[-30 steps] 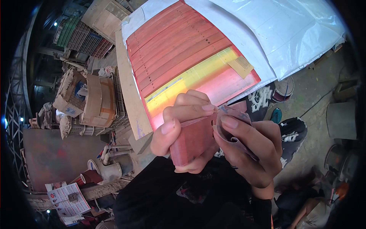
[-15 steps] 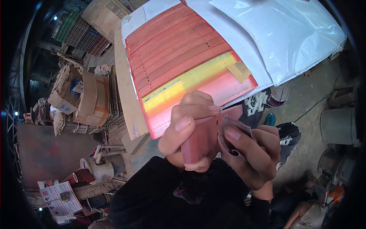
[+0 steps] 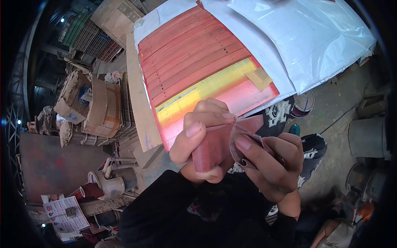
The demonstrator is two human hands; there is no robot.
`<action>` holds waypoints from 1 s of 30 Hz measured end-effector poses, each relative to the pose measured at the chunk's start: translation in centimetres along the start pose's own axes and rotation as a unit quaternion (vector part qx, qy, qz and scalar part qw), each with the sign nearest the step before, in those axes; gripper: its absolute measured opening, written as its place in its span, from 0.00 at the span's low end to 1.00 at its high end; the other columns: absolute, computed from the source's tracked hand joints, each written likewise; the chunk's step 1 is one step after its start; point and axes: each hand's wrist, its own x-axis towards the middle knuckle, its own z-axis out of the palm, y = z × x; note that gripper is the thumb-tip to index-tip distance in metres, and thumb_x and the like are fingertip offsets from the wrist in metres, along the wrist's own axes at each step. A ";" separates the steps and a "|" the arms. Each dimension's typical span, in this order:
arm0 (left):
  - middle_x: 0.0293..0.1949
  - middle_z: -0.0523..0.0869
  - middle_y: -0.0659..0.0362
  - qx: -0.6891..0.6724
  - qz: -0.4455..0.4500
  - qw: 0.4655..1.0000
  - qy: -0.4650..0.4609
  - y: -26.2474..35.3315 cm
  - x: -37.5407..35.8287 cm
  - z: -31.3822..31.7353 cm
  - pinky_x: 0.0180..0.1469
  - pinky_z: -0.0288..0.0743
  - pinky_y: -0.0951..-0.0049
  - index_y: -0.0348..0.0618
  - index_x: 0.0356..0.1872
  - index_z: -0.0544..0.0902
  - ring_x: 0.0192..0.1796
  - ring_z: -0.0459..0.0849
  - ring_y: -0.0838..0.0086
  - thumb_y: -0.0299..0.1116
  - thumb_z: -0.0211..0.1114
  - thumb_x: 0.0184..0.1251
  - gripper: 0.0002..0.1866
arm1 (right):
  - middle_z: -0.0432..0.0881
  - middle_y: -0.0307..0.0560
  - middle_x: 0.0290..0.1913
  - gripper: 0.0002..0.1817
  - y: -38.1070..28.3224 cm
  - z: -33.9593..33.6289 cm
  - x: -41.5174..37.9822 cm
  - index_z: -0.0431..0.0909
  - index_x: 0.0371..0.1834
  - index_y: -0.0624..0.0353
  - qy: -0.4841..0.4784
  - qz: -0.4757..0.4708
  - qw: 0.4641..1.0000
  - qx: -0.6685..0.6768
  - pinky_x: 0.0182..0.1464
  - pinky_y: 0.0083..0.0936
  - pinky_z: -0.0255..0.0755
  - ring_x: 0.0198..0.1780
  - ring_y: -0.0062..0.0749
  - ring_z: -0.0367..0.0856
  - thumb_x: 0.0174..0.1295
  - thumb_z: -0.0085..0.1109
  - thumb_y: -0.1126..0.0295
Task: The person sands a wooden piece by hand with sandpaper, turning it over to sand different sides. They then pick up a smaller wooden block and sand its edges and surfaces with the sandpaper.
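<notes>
My left hand (image 3: 202, 128) is wrapped round a reddish, flat-sided piece (image 3: 213, 148), with the thumb and fingers at its edges. Pinched in my right hand (image 3: 275, 159) is a curled, dark reddish sheet (image 3: 237, 144) that looks like sandpaper. This sheet lies against the right part of the piece, partly covering it. Beyond my hands, a board (image 3: 252, 101) carries a row of long red strips (image 3: 186, 53) and a yellow strip (image 3: 225, 73). A small brown sandpaper-like square (image 3: 259, 78) rests at its right edge.
White plastic-wrapped material (image 3: 318, 41) lies at the upper right. At the left are an open cardboard box (image 3: 101, 107), crates (image 3: 84, 37) and a white bucket (image 3: 109, 184). A calendar-like sheet (image 3: 66, 217) is lower left. Buckets (image 3: 368, 138) and another person's arm (image 3: 324, 233) are at the right.
The curled sheet has shifted left and slightly up over the piece with my right hand. My left hand and the piece have moved slightly left, and the camera view has shifted a little.
</notes>
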 end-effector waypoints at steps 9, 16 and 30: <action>0.48 0.80 0.40 -0.069 -0.066 0.995 -0.027 1.1 -0.1 -0.4 0.40 0.76 0.55 0.41 0.74 0.60 0.41 0.82 0.55 0.57 0.61 0.75 0.38 | 0.86 0.45 0.56 0.11 0.4 0.6 0.0 0.83 0.35 0.58 0.027 -0.037 0.999 -0.008 0.35 0.34 0.69 0.41 0.39 0.77 0.48 0.71 0.73; 0.46 0.79 0.41 -0.079 -0.065 0.994 -0.038 1.3 0.1 -0.5 0.40 0.76 0.54 0.40 0.73 0.61 0.40 0.81 0.55 0.54 0.63 0.75 0.37 | 0.86 0.35 0.54 0.06 0.6 0.5 0.6 0.82 0.32 0.53 0.020 -0.038 0.999 -0.029 0.35 0.26 0.69 0.39 0.31 0.77 0.54 0.70 0.68; 0.37 0.81 0.44 -0.045 -0.059 0.995 0.067 0.1 -0.2 0.0 0.34 0.75 0.58 0.38 0.69 0.63 0.32 0.79 0.62 0.60 0.50 0.79 0.35 | 0.86 0.40 0.56 0.08 0.9 1.0 -0.3 0.81 0.35 0.51 0.014 -0.038 0.999 -0.005 0.37 0.29 0.72 0.40 0.35 0.80 0.55 0.71 0.69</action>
